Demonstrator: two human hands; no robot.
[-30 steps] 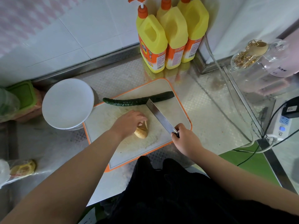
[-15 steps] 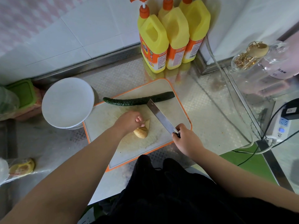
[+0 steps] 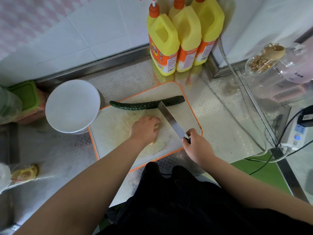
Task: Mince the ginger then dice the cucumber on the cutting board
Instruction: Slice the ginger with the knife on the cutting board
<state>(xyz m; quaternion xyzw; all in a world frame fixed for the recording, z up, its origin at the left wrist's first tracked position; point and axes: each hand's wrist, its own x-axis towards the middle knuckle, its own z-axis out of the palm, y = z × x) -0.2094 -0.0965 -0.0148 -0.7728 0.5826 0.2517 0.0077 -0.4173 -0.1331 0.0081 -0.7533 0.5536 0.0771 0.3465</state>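
Observation:
A white cutting board with an orange rim (image 3: 189, 106) lies on the steel counter. Across its far edge lies a whole dark green cucumber (image 3: 135, 105). My left hand (image 3: 144, 129) covers the ginger (image 3: 153, 142) in the board's middle, fingers curled over it; only small yellow bits of it show. My right hand (image 3: 196, 146) grips the handle of a cleaver (image 3: 171, 120), whose blade points away toward the cucumber, to the right of the ginger.
A white bowl (image 3: 72, 106) stands left of the board. Three yellow detergent bottles (image 3: 179, 36) stand behind it. A glass jar (image 3: 271, 65) and a power strip (image 3: 299, 131) with cables sit at the right. A green-lidded box (image 3: 25, 94) and bagged items are at the left.
My left hand has closed down over the ginger, which was showing beside the fingers before. The cleaver and my right hand have barely moved.

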